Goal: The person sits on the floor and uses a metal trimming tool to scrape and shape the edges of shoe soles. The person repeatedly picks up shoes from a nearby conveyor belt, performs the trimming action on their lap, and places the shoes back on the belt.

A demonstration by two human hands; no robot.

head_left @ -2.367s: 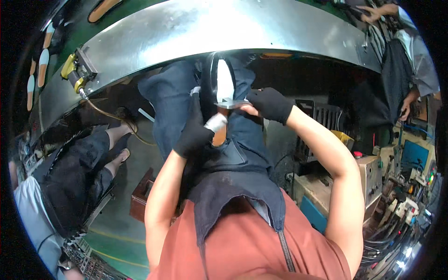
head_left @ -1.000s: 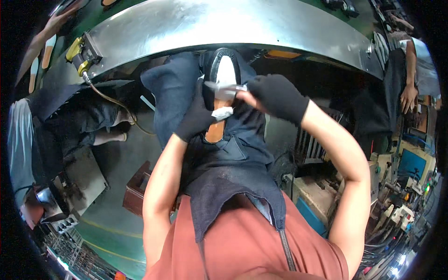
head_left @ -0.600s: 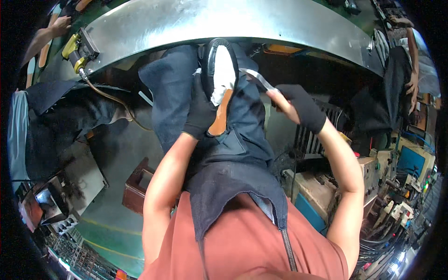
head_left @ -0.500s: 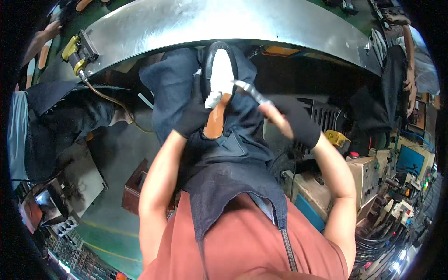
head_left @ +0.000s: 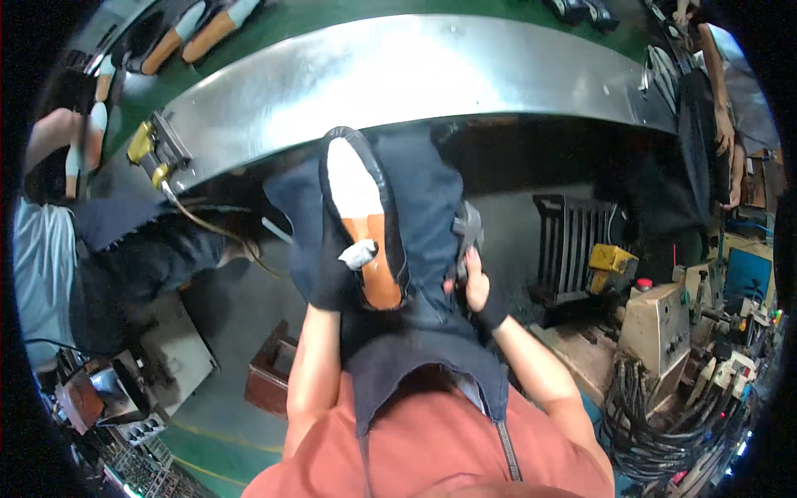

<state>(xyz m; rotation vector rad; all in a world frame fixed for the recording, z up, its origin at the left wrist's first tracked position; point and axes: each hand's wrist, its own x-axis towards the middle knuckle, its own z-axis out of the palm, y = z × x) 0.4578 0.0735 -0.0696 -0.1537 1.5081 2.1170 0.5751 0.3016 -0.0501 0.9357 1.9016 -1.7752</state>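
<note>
A black shoe (head_left: 355, 191) lies bottom up over my apron-covered lap, its toe pointing away from me. Its underside is white at the front and tan toward the heel. My left hand (head_left: 334, 270), in a black glove, grips the shoe along its left side, the white-wrapped thumb lying across the tan part. To the right of the shoe, apart from it, my right hand (head_left: 478, 286) is closed round a grey metal hand tool (head_left: 468, 224) with a broad head. Blur hides the tool's exact kind. The right glove leaves the thumb bare.
Ahead runs a curved metal bench edge (head_left: 398, 75), with a yellow air tool (head_left: 148, 153) and its hose at the left. More shoes (head_left: 187, 37) sit beyond on a green surface. Machines with cables (head_left: 656, 332) stand at the right. People are at both sides.
My right hand has drawn the metal tool away from the shoe's edge, down toward me. The shoe has come nearer and tilted, toe leftward, in my left hand.
</note>
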